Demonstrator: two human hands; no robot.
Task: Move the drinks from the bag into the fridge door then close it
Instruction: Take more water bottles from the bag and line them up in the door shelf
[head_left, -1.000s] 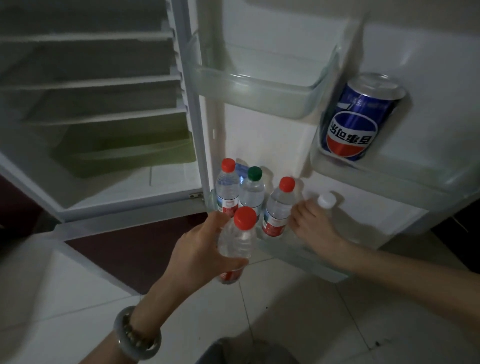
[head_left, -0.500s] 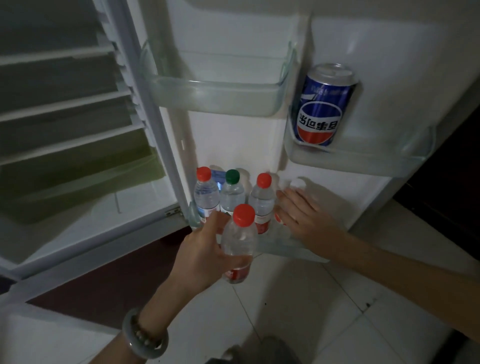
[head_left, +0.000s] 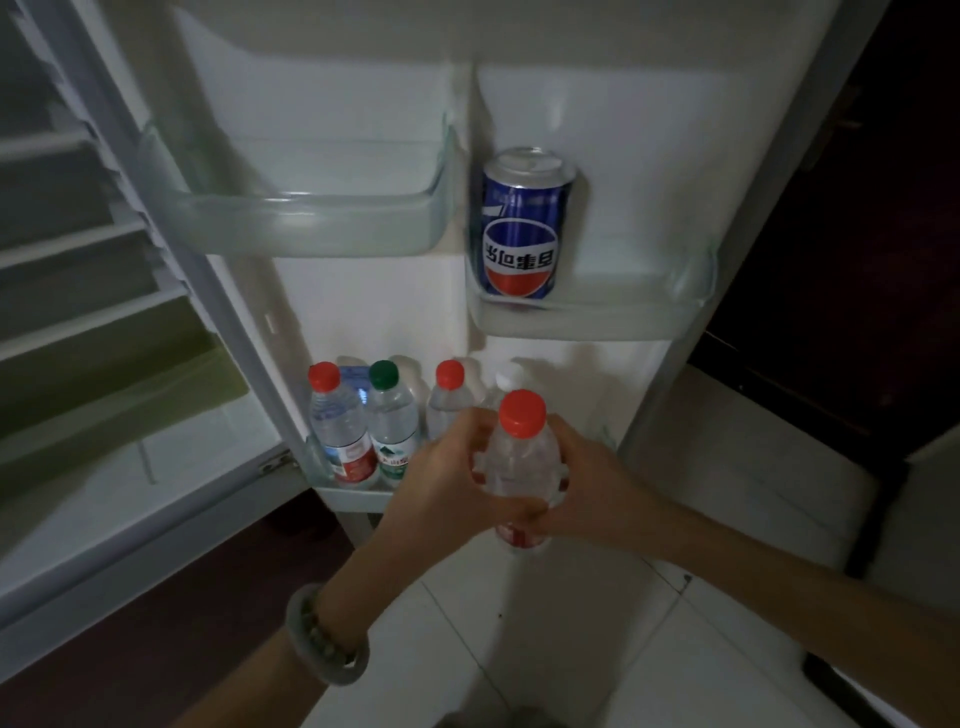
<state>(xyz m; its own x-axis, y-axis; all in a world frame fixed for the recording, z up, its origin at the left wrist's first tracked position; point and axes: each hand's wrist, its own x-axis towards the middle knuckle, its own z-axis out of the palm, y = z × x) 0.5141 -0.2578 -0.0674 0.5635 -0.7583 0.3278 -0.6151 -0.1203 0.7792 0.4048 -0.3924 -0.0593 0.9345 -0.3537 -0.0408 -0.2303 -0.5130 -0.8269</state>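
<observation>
**Ana:** What do the hands hold?

**Ben:** A small clear water bottle with a red cap and a red label low down. The left hand curls round its left side. The right hand curls round its right side. Both grip it.

**Ana:** Where is it?

**Ben:** It is upright in the air, just in front of the bottom door shelf of the open fridge door.

**Ana:** What is in that shelf?

**Ben:** Bottles standing in a row. There is a red-capped bottle, then a green-capped bottle touching it. Next is a second red-capped bottle. A white-capped bottle is mostly hidden behind the held one. Something blue sits behind the first two. I cannot tell what it is.

**Ana:** And higher up?

**Ben:** A blue Pepsi can stands in the small shelf on the right. A wide clear shelf is up on the left.

**Ana:** What about the room?

**Ben:** It is dim. The floor has white tiles. The fridge inside shows white racks. A grey bracelet is on the left wrist.
</observation>
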